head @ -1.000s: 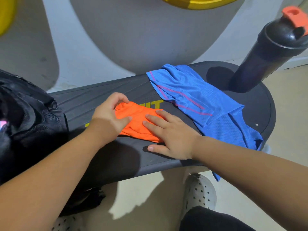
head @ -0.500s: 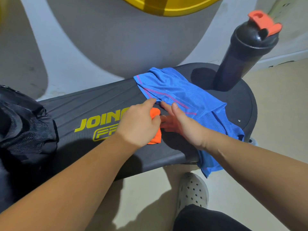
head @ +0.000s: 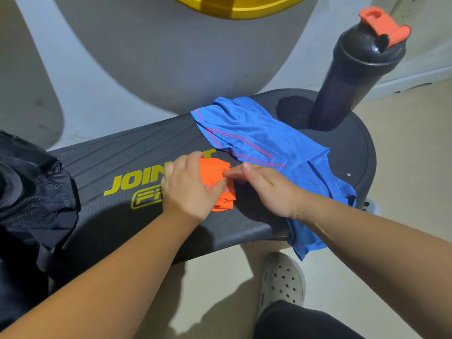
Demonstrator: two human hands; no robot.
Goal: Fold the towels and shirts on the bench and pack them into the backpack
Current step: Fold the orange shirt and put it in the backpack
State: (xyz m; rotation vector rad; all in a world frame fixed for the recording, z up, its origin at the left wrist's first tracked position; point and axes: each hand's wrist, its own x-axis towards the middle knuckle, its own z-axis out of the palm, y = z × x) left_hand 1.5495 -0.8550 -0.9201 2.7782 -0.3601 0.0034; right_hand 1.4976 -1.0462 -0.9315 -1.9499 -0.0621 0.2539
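**Item 1, orange cloth [head: 219, 185].** It lay mid-table, on the yellow lettering of the table [head: 110, 155] and just beside the near corner of the blue shirt [head: 256, 140]. A second before, I had logged it spread broad and flat along the table's length, a palm on either side. At this entry it was doubled into a small thick bundle and had shifted toward the shirt, uncovering the "JOIN" print. I judged the folding of this piece nearly done, with packing as the step to follow.

**Orientation.** The long axis now ran across the table, far edge to near edge and slightly slanted. The lower end pointed toward me.

**Item 2, left hand [head: 190, 189].** It was curled over the bundle's left side, thumb laid across the top, gripping it.

**Item 3, right hand [head: 271, 189].** Its fingers were nearly straight, tips against the bundle's upper right edge, holding nothing.

**Item 4, blue shirt.** It was unfolded and rumpled, one end draped over the table's near edge.

**Item 5, backpack [head: 31, 192].** It was black and sat at the table's left end, well apart from the bundle.

**Item 6, shaker bottle [head: 354, 77].** It stood upright at the right end.
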